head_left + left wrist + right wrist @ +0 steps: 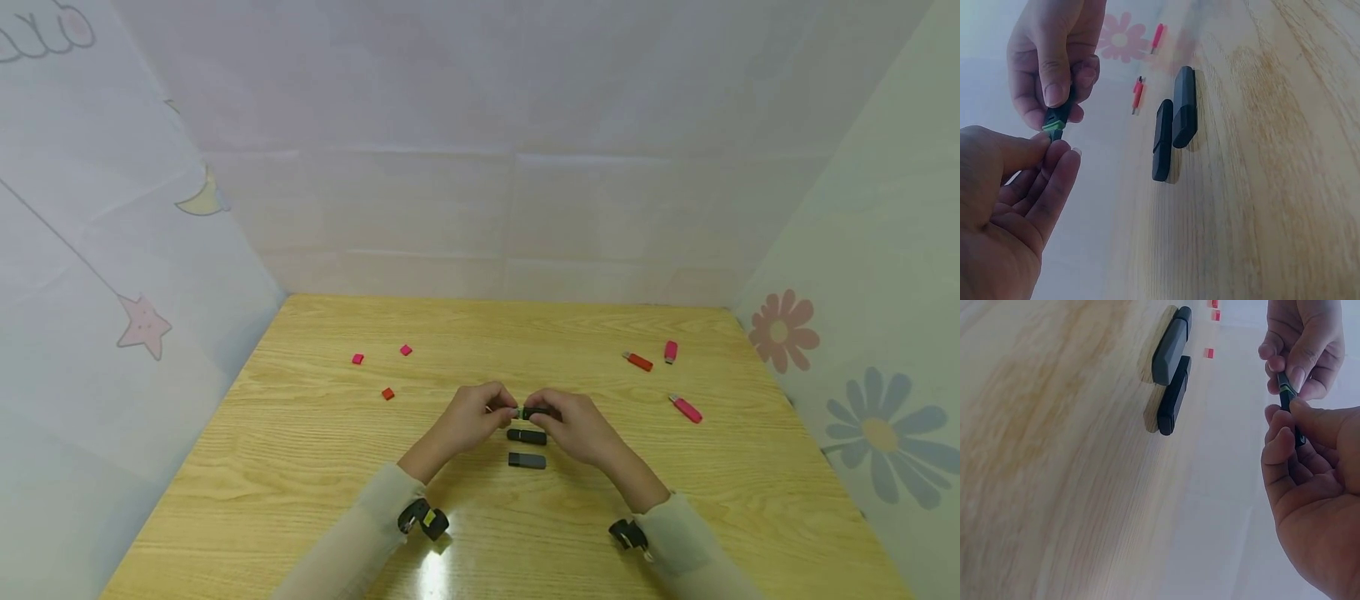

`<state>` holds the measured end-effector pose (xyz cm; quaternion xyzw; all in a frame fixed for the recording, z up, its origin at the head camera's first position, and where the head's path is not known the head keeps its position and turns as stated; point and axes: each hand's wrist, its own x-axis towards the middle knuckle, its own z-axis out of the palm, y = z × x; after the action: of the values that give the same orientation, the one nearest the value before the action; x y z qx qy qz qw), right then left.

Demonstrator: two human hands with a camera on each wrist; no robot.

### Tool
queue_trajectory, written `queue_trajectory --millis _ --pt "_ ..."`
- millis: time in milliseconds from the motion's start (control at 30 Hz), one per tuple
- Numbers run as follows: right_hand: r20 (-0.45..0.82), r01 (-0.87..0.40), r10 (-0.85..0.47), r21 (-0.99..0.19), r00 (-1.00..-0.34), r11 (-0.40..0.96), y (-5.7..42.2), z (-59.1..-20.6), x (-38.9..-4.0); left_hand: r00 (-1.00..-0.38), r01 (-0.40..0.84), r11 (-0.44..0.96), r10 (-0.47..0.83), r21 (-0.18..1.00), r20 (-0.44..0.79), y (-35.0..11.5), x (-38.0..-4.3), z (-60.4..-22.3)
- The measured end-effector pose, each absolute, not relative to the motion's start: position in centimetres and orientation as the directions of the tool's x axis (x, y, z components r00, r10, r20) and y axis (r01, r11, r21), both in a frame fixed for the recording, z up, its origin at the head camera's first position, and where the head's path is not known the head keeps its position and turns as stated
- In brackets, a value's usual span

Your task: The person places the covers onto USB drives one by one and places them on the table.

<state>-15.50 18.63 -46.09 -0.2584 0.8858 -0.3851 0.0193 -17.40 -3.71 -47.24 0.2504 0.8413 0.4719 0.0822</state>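
Both hands meet over one small black USB flash drive (1059,115) with a green band. My left hand (467,417) pinches its short end beyond the band between thumb and fingertips. The black body lies in the grip of my right hand (573,423), thumb on top and fingers curled beneath. Fingertips cover much of the drive. Just nearer than the hands, a black USB flash drive (527,436) lies on the wooden table (315,500). Beside it, closer to me, is a grey USB flash drive (531,461) with a black cap at its left end.
Toward the back right lie a red USB flash drive (640,362), a pink one (671,352) and another pink one (686,409), some with bare connectors. At left are two pink caps (357,359) (406,350) and a red cap (387,393). A pale sheet (480,225) hangs behind the table.
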Motion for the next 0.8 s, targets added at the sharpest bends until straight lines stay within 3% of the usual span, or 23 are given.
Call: queue_trajectory --millis 800 --pt "0.126 -0.377 -0.402 -0.672 -0.907 0.638 17.5 -45.3 -15.6 -0.831 0.417 0.417 0.534 0.807 0.154 -3.4 -18.3 -47.0"
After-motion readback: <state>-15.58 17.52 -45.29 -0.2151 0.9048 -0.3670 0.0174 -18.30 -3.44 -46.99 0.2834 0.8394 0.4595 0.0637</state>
